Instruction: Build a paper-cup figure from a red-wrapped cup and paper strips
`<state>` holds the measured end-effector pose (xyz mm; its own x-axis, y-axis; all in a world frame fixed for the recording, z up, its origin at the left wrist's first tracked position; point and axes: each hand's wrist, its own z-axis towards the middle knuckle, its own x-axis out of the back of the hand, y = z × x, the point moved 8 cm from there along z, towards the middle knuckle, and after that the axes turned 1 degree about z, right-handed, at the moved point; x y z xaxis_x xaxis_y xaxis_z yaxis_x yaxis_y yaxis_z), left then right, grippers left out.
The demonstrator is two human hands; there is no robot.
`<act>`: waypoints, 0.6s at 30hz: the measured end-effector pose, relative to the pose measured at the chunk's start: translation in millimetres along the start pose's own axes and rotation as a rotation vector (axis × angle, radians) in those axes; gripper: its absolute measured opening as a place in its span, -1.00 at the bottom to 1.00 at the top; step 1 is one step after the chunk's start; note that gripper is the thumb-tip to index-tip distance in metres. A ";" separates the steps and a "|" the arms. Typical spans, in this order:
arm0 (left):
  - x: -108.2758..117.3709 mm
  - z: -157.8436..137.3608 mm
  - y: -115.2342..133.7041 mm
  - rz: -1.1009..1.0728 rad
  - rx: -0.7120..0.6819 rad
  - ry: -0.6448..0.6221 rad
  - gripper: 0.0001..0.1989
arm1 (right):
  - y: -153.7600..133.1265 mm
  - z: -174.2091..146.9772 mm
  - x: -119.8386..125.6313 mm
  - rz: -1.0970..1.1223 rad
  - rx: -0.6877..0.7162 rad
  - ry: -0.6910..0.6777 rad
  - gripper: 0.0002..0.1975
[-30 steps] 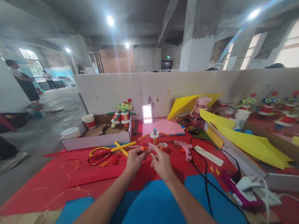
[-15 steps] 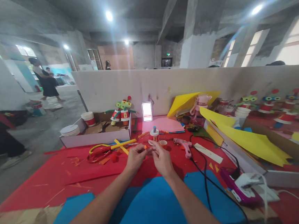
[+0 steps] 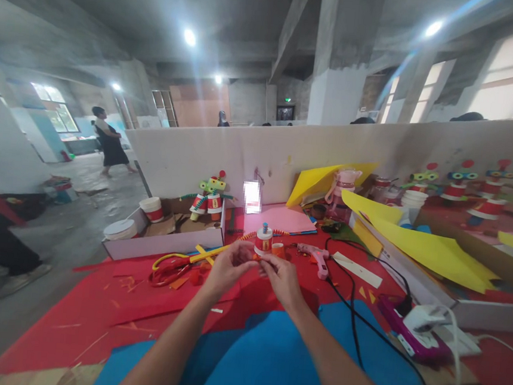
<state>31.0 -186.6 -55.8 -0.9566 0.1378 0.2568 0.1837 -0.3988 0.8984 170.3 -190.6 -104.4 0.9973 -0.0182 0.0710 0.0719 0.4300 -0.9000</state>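
Close together over the red sheet, my left hand (image 3: 231, 266) and my right hand (image 3: 282, 277) have their fingertips pinched around a small orange piece (image 3: 257, 256). Its exact shape is mostly covered by the fingers. Just behind them stands a red-and-white paper cup figure (image 3: 264, 239), with a small blue stack on top and coiled paper arms at its sides. An orange cup-like piece (image 3: 279, 250) sits to the right of the figure, partly behind my right hand. A pink glue gun (image 3: 316, 257) lies farther right.
Left are red-handled scissors (image 3: 166, 271), yellow strips (image 3: 206, 254) and a box (image 3: 166, 243) with finished figures. Blue sheets (image 3: 268, 361) cover the front. Black cables run right to a purple power strip (image 3: 418, 341). A white partition (image 3: 197, 148) stands behind; people are at left.
My hands have come closer together, with the orange piece now between both sets of fingertips. A small white scrap now shows on the red sheet. The distant walking person has moved right.
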 end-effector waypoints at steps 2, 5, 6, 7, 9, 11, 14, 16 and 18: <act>28.9 4.1 12.3 0.084 -0.005 0.027 -0.58 | 5.7 1.1 -2.6 0.080 -0.047 -0.020 -0.75; 91.2 5.3 21.1 0.409 0.006 0.151 -0.65 | 3.0 0.5 -5.1 0.062 -0.055 -0.059 -0.71; 111.3 3.9 19.8 0.561 0.027 0.174 -0.67 | -1.8 -0.1 -4.2 0.009 -0.026 -0.059 -0.72; 130.2 1.7 16.5 0.714 0.054 0.190 -0.69 | -8.2 -1.0 -2.5 -0.059 0.017 -0.049 -0.74; 159.5 -3.7 4.2 0.994 0.118 0.153 -0.72 | -24.1 -3.7 1.2 -0.202 0.130 -0.008 -0.79; 177.1 -9.4 -12.6 1.176 0.173 0.050 -0.72 | -40.3 -7.6 2.3 -0.285 0.246 0.024 -0.81; 192.8 -15.8 -33.9 1.276 0.247 -0.045 -0.73 | -53.2 -11.8 -4.6 -0.251 0.321 -0.036 -0.78; 198.1 -17.1 -44.1 1.294 0.289 -0.075 -0.74 | -49.0 -11.9 -13.4 -0.144 0.244 -0.145 -0.75; 199.1 -16.4 -53.6 1.302 0.323 -0.119 -0.74 | -37.8 -11.7 -20.9 -0.001 0.106 -0.230 -0.73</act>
<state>-173.0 -152.7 -58.7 -0.0249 -0.0911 0.9955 0.9972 -0.0718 0.0183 146.9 -217.0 -76.9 0.9668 0.1820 0.1794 0.0593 0.5230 -0.8503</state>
